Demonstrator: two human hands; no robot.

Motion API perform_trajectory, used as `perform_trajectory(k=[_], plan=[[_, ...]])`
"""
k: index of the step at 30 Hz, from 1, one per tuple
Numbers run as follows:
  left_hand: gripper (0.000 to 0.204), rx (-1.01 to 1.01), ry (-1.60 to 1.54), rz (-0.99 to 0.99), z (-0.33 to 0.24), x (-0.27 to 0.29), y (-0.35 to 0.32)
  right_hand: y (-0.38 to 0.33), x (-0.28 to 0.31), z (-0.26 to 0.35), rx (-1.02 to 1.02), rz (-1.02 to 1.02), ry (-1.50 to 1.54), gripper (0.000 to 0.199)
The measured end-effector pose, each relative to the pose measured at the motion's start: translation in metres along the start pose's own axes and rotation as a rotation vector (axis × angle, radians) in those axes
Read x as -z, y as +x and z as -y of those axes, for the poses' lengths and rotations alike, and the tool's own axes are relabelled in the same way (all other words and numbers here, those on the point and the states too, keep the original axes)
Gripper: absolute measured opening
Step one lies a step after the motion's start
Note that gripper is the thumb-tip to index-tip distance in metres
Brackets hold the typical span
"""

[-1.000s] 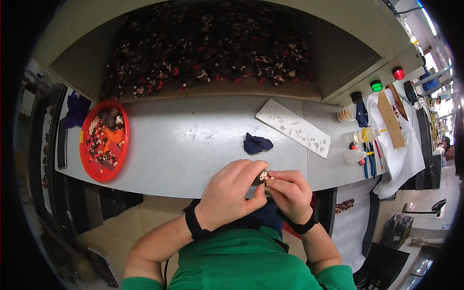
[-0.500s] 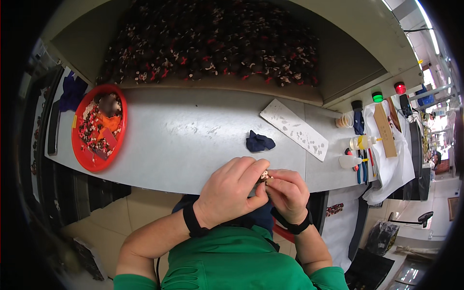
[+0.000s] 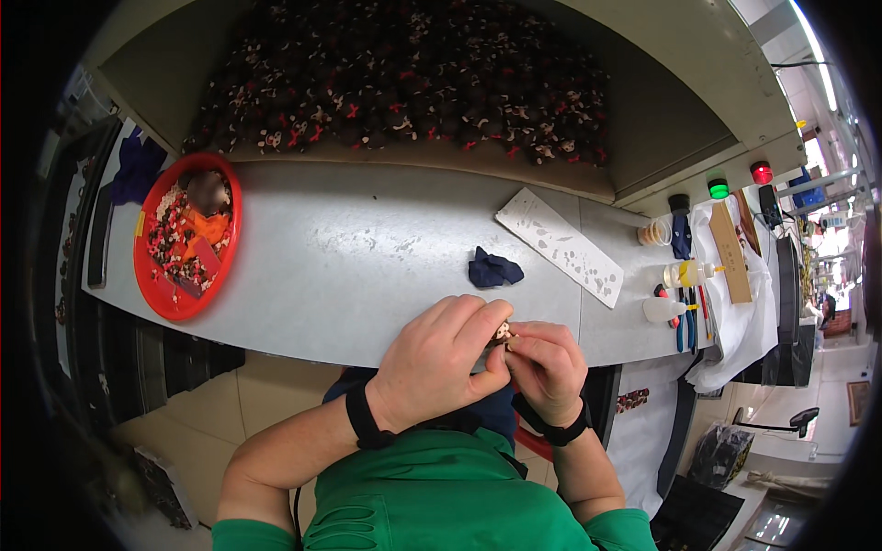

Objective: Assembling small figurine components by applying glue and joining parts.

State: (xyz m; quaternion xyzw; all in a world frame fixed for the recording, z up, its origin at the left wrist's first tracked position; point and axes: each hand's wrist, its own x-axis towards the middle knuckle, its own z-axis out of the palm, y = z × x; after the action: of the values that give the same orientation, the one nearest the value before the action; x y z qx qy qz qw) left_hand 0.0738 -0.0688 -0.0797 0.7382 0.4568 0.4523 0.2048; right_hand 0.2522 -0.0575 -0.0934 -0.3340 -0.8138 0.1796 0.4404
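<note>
Over the front edge of the grey table, both hands meet around a small dark and cream figurine [image 3: 502, 333]. My left hand [image 3: 439, 354] pinches it from the left, thumb below and forefinger above. From the right, my right hand [image 3: 548, 360] grips its other side between thumb and fingertips. The fingers cover most of the figurine; only a little of its pale face-like part shows. A crumpled dark blue cloth [image 3: 494, 268] lies on the table just beyond the hands.
A red basin [image 3: 141, 262] of small mixed parts stands at the left. A long white spotted board [image 3: 560, 246] lies slantwise to the right. Small bottles [image 3: 687, 273] and pliers [image 3: 684, 332] are farther right. A bin [image 3: 413, 165] heaped with dark, red and cream pieces spans the back.
Both hands stay in nearly the same place, still holding the figurine. The whole view has shifted very slightly.
</note>
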Motion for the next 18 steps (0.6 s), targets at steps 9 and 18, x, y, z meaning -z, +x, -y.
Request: perform_trajectory(k=[9,18], plan=[[0.038,0.017,0.009,0.028,-0.0010,0.0018,0.0011,0.0011,0.0016,0.0023,-0.024,0.022,-0.008,0.036],[0.036,0.047,-0.013,0.058,-0.0022,0.0040,0.0033,0.0006,0.0009,0.0021,-0.094,0.006,0.074,0.041]])
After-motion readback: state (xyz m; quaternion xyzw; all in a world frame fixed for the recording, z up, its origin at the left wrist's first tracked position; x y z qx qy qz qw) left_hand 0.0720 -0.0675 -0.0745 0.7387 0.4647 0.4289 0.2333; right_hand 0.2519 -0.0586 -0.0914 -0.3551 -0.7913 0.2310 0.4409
